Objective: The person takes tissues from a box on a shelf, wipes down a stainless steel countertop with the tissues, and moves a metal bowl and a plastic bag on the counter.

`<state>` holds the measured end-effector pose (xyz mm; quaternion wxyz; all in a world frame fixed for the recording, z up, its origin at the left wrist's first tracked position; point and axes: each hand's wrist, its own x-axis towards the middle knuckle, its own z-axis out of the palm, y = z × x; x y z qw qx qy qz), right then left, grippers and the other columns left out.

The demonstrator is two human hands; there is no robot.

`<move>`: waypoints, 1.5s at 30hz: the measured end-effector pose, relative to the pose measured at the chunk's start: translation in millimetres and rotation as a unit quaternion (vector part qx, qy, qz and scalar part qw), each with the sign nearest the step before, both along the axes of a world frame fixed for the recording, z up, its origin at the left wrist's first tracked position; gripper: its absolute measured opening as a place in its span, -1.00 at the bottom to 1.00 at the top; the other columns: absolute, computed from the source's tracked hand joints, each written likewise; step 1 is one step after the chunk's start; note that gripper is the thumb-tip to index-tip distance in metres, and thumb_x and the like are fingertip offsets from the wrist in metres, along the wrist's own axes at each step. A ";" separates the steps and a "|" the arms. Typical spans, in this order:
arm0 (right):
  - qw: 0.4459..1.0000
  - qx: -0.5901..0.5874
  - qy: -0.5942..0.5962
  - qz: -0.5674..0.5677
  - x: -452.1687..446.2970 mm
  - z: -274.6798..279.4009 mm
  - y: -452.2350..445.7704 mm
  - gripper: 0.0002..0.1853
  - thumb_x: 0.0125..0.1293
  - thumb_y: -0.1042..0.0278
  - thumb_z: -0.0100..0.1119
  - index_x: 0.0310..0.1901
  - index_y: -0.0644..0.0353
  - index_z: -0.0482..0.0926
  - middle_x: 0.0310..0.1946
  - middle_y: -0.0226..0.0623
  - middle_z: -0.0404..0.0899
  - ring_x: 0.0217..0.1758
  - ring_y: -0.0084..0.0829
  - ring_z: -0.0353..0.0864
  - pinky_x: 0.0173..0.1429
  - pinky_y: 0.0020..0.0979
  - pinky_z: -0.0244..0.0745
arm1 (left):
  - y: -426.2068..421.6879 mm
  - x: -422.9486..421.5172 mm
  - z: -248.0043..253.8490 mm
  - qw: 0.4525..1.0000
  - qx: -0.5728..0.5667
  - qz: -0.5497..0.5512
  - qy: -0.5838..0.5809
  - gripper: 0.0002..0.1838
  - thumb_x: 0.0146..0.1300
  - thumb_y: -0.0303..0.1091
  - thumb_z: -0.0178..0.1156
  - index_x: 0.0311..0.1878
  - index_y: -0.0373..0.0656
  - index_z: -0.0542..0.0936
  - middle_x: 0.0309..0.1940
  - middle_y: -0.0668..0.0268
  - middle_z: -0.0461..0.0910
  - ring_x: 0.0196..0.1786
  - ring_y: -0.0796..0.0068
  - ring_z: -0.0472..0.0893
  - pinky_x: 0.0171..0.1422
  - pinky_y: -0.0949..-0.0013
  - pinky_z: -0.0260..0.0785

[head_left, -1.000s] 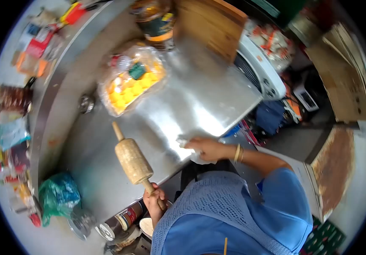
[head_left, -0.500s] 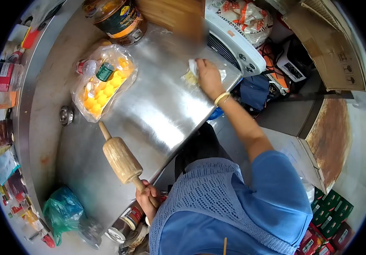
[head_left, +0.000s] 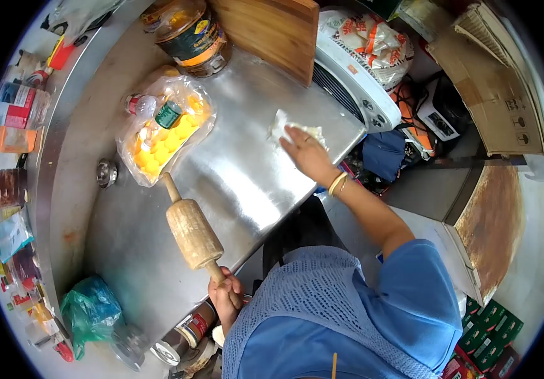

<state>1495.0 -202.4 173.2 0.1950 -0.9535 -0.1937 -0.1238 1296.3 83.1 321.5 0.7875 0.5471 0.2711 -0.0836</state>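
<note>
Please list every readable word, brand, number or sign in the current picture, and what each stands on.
No wording reads with certainty.
Big jar: label lettering too small.
White bag: orange-red print, creased and illegible.
Cardboard box: dark square symbols, too small to identify.
Green boxes: pale print, too small.
Green label: unreadable.

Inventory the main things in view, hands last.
steel counter: 1, silver, centre
rolling pin: 1, tan, counter's near edge
wipe: 1, white, counter's right side
clear bag: 1, yellow inside, upper left
metal dish: 1, silver, beside clear bag
jar: 1, dark-labelled, counter's far side
board: 1, brown, beside jar
appliance: 1, white, beside board
plastic bag: 1, green, lower left
cardboard: count unclear, brown, upper right
shelf goods: many, mixed, left edge
boxes: several, green, lower right
left hand: 1, bare, gripping rolling pin
right hand: 1, bare, on wipe
</note>
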 end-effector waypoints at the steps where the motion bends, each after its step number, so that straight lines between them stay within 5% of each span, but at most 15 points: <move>1: 1.000 -0.004 0.000 -0.022 12.9 -3.2 -7.4 -0.57 0.11 0.56 0.07 0.07 0.14 0.52 0.25 0.02 0.31 0.27 -0.06 0.36 0.30 -0.26 0.32 | -0.2 -0.1 1.3 1.000 0.000 -0.002 0.005 -0.74 0.13 -0.37 0.03 -0.11 -0.21 0.36 -0.64 0.37 0.35 -0.66 0.63 0.25 -0.63 0.55 0.04; 10: 0.976 0.035 0.040 -0.213 77.2 10.8 -7.3 -0.58 -0.12 0.53 0.20 -0.10 0.11 0.63 0.10 0.06 0.43 0.09 0.01 0.44 0.20 -0.18 0.35 | 9.7 -14.6 -11.1 1.000 0.021 0.008 0.008 -0.77 0.14 -0.40 0.01 -0.12 -0.20 0.37 -0.66 0.36 0.34 -0.65 0.59 0.25 -0.58 0.50 0.09; 23: 0.997 0.013 0.055 -0.055 36.2 16.7 12.7 -0.56 -0.06 0.55 0.19 -0.03 0.10 0.58 0.11 0.10 0.42 0.11 0.04 0.41 0.20 -0.17 0.36 | 14.7 -9.0 -12.3 1.000 -0.010 0.018 -0.016 -0.80 0.12 -0.58 -0.05 -0.14 -0.28 0.38 -0.54 0.34 0.39 -0.49 0.58 0.36 -0.40 0.51 0.20; 35: 0.991 0.011 0.128 -0.036 29.1 0.1 3.5 -0.56 -0.08 0.40 0.20 -0.05 0.18 0.56 -0.05 0.11 0.53 0.12 0.02 0.44 0.25 -0.17 0.29 | -3.9 57.4 3.0 0.982 0.074 -0.152 -0.080 -0.81 0.12 -0.58 -0.04 -0.16 -0.29 0.39 -0.51 0.38 0.41 -0.49 0.65 0.38 -0.41 0.54 0.22; 39: 0.990 0.082 0.108 0.038 -17.0 68.0 19.0 -0.45 0.15 0.29 0.17 0.21 0.21 0.40 0.23 0.23 0.27 0.28 0.11 0.29 0.37 -0.12 0.18 | -27.7 76.9 9.1 0.975 0.069 -0.180 -0.108 -0.86 0.16 -0.54 0.03 -0.18 -0.27 0.41 -0.54 0.43 0.37 -0.52 0.69 0.35 -0.46 0.56 0.17; 40: 0.983 0.142 0.084 0.079 -28.2 78.1 24.2 -0.48 0.21 0.23 0.19 0.16 0.30 0.41 0.18 0.17 0.35 0.33 0.02 0.26 0.37 -0.11 0.18 | -31.2 78.7 2.0 0.968 0.123 -0.196 -0.100 -0.82 0.15 -0.50 0.10 -0.16 -0.28 0.43 -0.54 0.40 0.41 -0.52 0.66 0.39 -0.46 0.51 0.24; 42: 0.897 0.313 0.283 0.129 -59.7 116.5 38.4 -0.39 0.25 0.06 0.19 0.20 0.34 0.37 0.18 0.12 0.36 0.34 -0.10 0.28 0.35 -0.23 0.22 | -43.9 84.9 0.3 0.938 0.209 -0.237 -0.145 -0.78 0.15 -0.47 0.13 -0.13 -0.28 0.44 -0.53 0.36 0.44 -0.50 0.63 0.42 -0.43 0.47 0.29; 45: 0.750 0.519 0.370 0.175 -100.3 150.5 64.3 -0.50 0.29 0.28 0.18 0.19 0.34 0.35 0.04 -0.15 0.50 0.05 -0.40 0.51 0.05 -0.40 0.45 | -65.4 90.1 10.7 0.868 0.334 -0.280 -0.238 -0.65 0.10 -0.39 0.21 -0.03 -0.26 0.46 -0.47 0.18 0.56 -0.44 0.41 0.56 -0.30 0.36 0.43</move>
